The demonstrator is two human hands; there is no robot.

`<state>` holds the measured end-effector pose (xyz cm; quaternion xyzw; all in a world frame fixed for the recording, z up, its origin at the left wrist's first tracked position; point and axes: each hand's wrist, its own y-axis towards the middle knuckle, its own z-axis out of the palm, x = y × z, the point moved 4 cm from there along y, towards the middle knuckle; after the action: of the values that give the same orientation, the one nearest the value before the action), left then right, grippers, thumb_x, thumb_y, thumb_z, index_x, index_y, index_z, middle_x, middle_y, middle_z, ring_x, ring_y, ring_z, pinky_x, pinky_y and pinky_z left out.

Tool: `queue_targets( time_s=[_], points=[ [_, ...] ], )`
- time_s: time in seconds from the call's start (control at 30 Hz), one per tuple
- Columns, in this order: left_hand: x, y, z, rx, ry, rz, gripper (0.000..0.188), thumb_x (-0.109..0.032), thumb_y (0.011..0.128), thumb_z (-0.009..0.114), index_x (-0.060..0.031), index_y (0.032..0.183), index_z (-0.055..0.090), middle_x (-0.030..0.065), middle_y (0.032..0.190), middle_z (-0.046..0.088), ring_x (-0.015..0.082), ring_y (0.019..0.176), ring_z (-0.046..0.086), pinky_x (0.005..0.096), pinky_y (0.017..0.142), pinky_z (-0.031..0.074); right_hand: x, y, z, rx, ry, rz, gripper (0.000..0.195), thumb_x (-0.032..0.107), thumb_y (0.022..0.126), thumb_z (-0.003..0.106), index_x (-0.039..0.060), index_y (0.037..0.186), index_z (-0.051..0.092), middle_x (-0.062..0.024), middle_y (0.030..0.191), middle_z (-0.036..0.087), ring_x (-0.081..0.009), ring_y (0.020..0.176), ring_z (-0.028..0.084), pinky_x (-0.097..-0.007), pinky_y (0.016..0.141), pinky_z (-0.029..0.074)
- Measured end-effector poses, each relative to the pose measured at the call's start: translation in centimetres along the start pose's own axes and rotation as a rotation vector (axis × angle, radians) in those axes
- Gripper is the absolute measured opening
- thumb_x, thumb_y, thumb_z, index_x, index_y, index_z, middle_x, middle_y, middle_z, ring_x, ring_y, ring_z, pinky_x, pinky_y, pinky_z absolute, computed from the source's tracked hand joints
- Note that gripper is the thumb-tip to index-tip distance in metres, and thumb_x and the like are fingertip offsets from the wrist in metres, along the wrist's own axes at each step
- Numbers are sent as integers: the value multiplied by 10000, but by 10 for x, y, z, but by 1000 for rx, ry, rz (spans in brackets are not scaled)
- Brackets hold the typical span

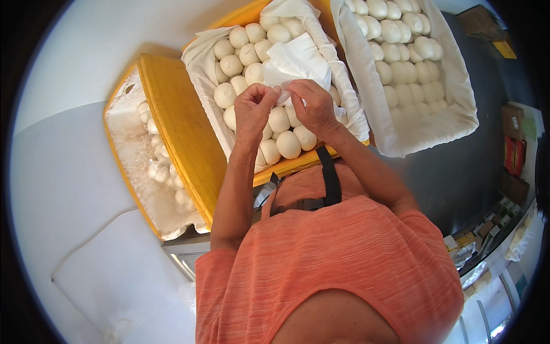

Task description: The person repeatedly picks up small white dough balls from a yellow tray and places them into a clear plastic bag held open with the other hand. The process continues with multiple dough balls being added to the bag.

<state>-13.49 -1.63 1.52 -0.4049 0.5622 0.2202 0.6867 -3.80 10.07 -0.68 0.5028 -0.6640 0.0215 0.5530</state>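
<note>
Between my two hands a thin, whitish translucent film (283,95) is pinched, possibly part of a plastic bag. The thumb and fingertips of my left hand (254,105) grip one side. Those of my right hand (313,103) grip the other side, close by. Both hands are over a cloth-lined yellow box (240,17) filled with round white buns (288,144). A thin white sheet (296,60) lies over some of the buns, just beyond my fingers. White cloth (202,73) hangs over the box's sides. My hands hide some of the buns.
At right, another cloth-lined container (462,116) holds rows of white buns (395,51) on a dark surface (434,189). At left, an open yellow-edged foam box (124,129) holds small plastic-wrapped white balls (161,172). Cartons (513,155) stand at the far right.
</note>
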Motion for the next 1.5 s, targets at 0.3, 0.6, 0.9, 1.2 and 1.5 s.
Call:
queue_targets(
  time_s=[0.3, 0.6, 0.9, 1.2, 1.5],
  points=[
    [31, 13, 1, 101, 116, 23, 162, -82, 800, 691, -10, 939, 651, -6, 832, 628, 86, 778, 559, 226, 744, 448, -22, -3, 4, 161, 312, 427, 91, 54, 759, 696, 10, 785, 620, -61, 664, 620, -132, 589, 571, -261, 560, 467],
    [82, 38, -75, -221, 109, -56, 122, -85, 804, 661, -10, 895, 628, 16, 790, 595, 91, 676, 523, 227, 621, 446, -95, -18, -50, -101, 676, 802, 128, 87, 775, 742, 41, 774, 622, 14, 706, 621, -46, 633, 545, -196, 569, 441],
    [68, 46, 74, 121, 861, 669, 276, -51, 805, 610, -3, 1075, 577, 163, 1359, 446, 377, 1242, 427, 457, 1009, 368, -104, -25, -81, -275, 812, 927, 70, 97, 835, 682, 39, 839, 645, -19, 778, 655, -77, 687, 599, -229, 639, 494],
    [147, 58, 80, 408, 1286, 422, 423, -199, 830, 557, -44, 1223, 549, 160, 1463, 320, 370, 1332, 324, 497, 1059, 309, -93, 44, -260, -459, 863, 560, 133, 58, 920, 543, 22, 1030, 608, -63, 956, 670, -126, 829, 591, -275, 763, 487],
    [-30, 36, 180, 465, -113, -234, 407, -305, 904, 605, 28, 1137, 608, 112, 1045, 637, 148, 907, 605, 305, 776, 526, -26, 50, -170, 182, -193, -189, 192, -11, 735, 601, 64, 907, 642, -81, 817, 581, -286, 770, 592, -382, 656, 487]
  ],
)
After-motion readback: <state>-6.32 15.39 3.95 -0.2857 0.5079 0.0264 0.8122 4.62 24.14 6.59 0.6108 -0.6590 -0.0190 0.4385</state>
